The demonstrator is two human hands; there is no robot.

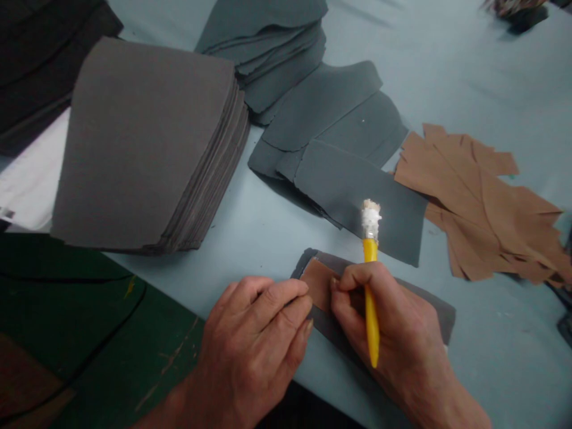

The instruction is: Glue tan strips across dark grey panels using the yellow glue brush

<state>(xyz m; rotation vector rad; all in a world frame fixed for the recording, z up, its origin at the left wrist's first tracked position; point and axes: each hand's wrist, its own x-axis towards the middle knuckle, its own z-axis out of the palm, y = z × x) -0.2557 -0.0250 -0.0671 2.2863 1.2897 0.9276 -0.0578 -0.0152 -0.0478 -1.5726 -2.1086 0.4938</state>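
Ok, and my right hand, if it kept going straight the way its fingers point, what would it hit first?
Most likely the tan patch lying on the dark grey piece. Your right hand's fingers seem to be touching its edge, though depth is hard to judge from this view.

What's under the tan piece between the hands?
A dark grey sheet shows around it, on the pale table. The tan piece, left hand and right hand hide the sheet's middle.
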